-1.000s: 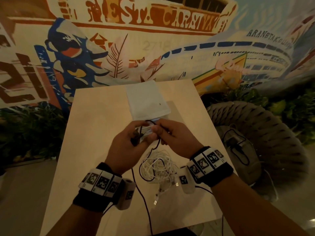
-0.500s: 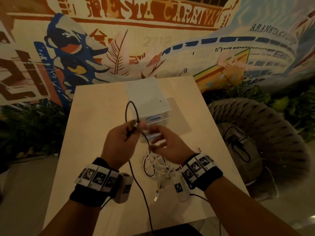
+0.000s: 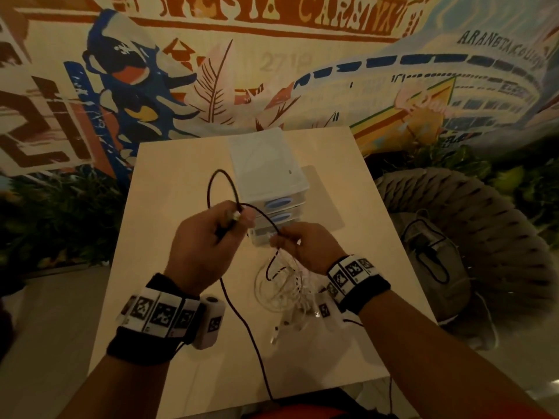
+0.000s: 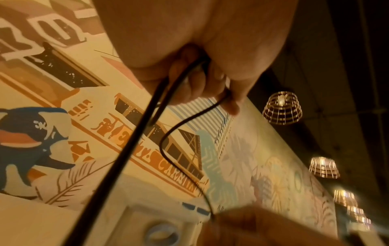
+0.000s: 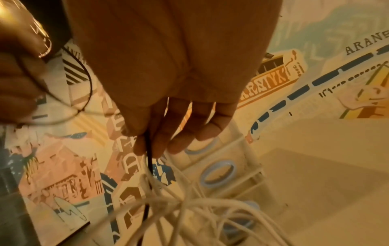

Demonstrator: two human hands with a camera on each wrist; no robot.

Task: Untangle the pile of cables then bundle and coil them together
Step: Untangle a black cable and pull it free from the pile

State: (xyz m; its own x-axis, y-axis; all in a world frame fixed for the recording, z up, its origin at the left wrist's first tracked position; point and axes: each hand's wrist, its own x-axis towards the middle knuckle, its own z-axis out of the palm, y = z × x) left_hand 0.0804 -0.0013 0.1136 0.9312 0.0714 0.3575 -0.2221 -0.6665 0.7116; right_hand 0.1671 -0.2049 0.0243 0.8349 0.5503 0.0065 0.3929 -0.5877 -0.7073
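Observation:
A thin black cable (image 3: 222, 179) loops up above my left hand (image 3: 211, 234), which grips it with its metal plug end between thumb and curled fingers. In the left wrist view the black cable (image 4: 168, 141) runs out of the closed fingers in two strands. My right hand (image 3: 298, 246) pinches the same black cable (image 5: 149, 154) where it enters a tangle of white cables (image 3: 282, 285) that hangs from it toward the table. The white cables (image 5: 189, 208) bunch below the right fingertips (image 5: 145, 149). A long black strand (image 3: 251, 337) trails toward the table's near edge.
A light wooden table (image 3: 169, 207) carries a small white drawer unit (image 3: 269, 176) with blue handles, just behind my hands. A woven round seat (image 3: 472, 225) holding a grey bag stands to the right. A painted mural wall (image 3: 272, 71) rises behind.
My hands have drawn apart, the left lifting the black cable into a taller loop, the right sliding right and down along it with the white tangle.

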